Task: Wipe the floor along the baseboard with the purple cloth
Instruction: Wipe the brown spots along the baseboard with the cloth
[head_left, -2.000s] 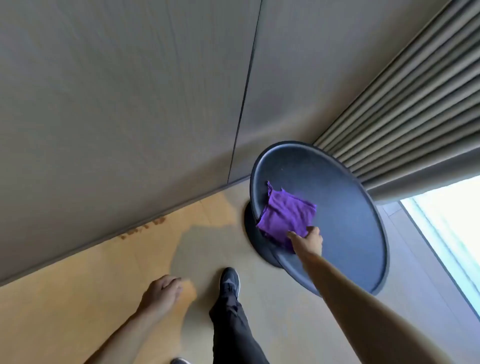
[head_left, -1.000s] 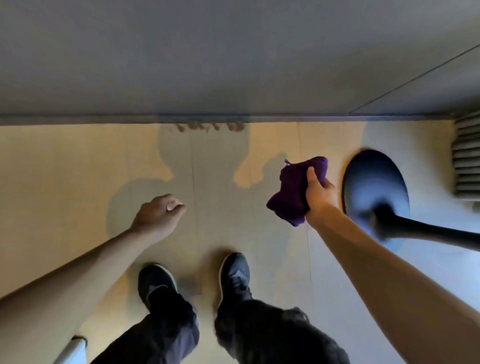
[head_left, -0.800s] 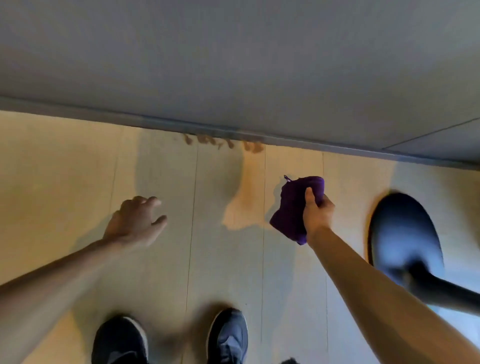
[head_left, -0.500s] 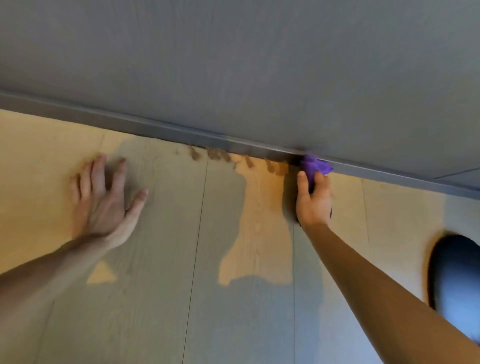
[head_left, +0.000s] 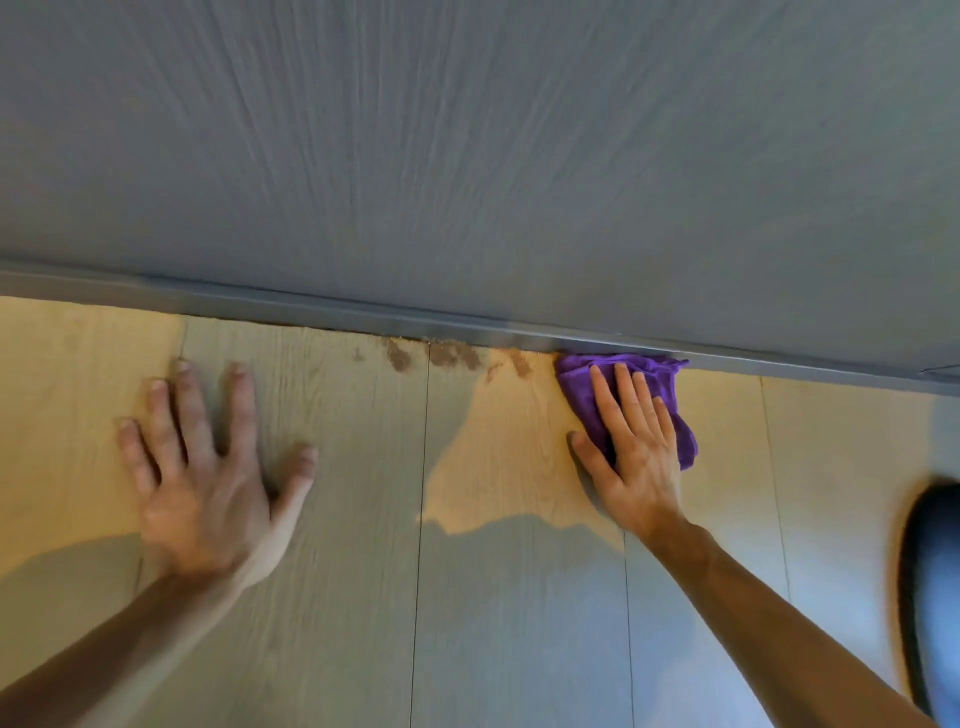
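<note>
I had my right hand (head_left: 631, 447) pressed flat on the crumpled purple cloth (head_left: 582, 387) against the grey baseboard (head_left: 311, 306). The brown grit (head_left: 441, 356) left of it lay unwiped, and my left hand (head_left: 202, 467) was splayed empty on the pale wooden floor (head_left: 363, 519), so the wiping seemed barely begun.

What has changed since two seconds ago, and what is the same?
The right hand took the purple cloth off the round dark table, carried it down and now presses it flat against the baseboard. The left hand came down, open, onto the floor. The brown marks by the baseboard are unchanged.
</note>
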